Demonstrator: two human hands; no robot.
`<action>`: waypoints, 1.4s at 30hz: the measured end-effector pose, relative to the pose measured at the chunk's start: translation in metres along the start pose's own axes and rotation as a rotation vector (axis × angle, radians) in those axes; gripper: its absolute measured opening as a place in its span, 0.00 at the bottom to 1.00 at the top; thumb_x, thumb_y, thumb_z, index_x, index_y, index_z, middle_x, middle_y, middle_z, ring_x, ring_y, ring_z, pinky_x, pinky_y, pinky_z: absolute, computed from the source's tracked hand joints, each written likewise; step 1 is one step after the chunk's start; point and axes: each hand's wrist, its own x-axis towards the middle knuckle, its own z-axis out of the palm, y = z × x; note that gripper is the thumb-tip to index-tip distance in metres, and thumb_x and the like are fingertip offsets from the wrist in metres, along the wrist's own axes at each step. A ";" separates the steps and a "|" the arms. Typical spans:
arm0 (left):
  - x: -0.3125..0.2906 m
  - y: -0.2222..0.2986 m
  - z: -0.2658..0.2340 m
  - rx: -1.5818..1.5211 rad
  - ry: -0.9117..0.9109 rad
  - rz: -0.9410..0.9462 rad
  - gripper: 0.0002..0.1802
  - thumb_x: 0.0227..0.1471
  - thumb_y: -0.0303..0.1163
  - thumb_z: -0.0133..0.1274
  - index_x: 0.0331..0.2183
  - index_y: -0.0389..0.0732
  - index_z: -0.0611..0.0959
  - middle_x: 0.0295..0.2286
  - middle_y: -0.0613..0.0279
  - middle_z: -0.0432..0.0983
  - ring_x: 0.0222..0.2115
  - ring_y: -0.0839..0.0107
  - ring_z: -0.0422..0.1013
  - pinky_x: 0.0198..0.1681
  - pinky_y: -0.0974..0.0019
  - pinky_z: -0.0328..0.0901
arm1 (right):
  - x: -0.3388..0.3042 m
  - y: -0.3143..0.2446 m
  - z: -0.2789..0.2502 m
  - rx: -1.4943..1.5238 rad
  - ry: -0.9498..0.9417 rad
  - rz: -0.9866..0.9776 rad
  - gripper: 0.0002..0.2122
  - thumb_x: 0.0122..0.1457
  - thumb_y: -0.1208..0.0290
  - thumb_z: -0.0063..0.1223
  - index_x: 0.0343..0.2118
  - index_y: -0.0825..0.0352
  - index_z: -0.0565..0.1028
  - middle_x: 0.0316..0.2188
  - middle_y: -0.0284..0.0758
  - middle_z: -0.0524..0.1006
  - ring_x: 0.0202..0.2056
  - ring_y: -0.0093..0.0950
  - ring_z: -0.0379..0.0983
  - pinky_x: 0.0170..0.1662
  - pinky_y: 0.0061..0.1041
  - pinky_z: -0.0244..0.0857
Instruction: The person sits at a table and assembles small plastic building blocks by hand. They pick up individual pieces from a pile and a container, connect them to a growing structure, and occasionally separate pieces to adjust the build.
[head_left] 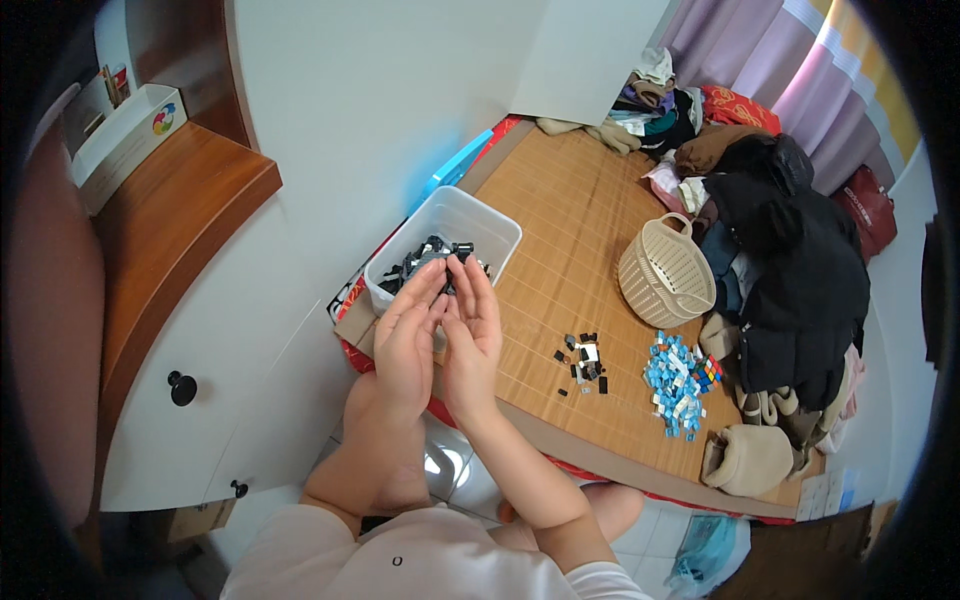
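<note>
My left hand (405, 345) and my right hand (472, 345) are held side by side over the near edge of a clear plastic bin (502, 238). Their palms are cupped toward each other, fingers long and slightly curved, thumbs close together. Inside the bin lies a heap of black and grey toy building bricks (408, 265). Dark pieces show in the gap between my fingers; whether they rest in the hands or lie in the bin behind, I cannot tell.
On the bamboo mat (560, 215) are a small group of black bricks (585, 362), a blue and white brick pile (674, 385), a puzzle cube (707, 374) and a beige basket (665, 275). Clothes (800, 270) heap at the right. A blue lid (458, 168) leans behind the bin; a cabinet (230, 350) stands left.
</note>
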 end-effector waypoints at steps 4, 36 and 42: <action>0.004 0.005 -0.005 0.057 0.040 0.057 0.25 0.52 0.25 0.34 0.52 0.28 0.62 0.53 0.49 0.56 0.57 0.63 0.51 0.58 0.62 0.46 | 0.006 0.002 0.005 -0.065 -0.037 0.026 0.27 0.52 0.86 0.32 0.58 0.70 0.51 0.58 0.43 0.54 0.59 0.30 0.49 0.59 0.26 0.43; -0.035 -0.116 0.035 0.297 -0.315 -0.415 0.25 0.51 0.23 0.37 0.53 0.32 0.63 0.54 0.52 0.57 0.57 0.68 0.50 0.59 0.67 0.44 | -0.076 -0.021 -0.157 -0.211 0.502 0.011 0.24 0.53 0.84 0.34 0.55 0.70 0.56 0.56 0.41 0.57 0.59 0.30 0.50 0.61 0.27 0.40; -0.028 -0.157 0.034 0.451 -0.379 -0.502 0.24 0.50 0.22 0.37 0.51 0.31 0.65 0.52 0.51 0.60 0.56 0.67 0.53 0.57 0.68 0.47 | -0.097 -0.025 -0.198 -0.330 0.719 0.060 0.24 0.51 0.84 0.35 0.55 0.71 0.56 0.55 0.41 0.57 0.58 0.31 0.51 0.59 0.27 0.44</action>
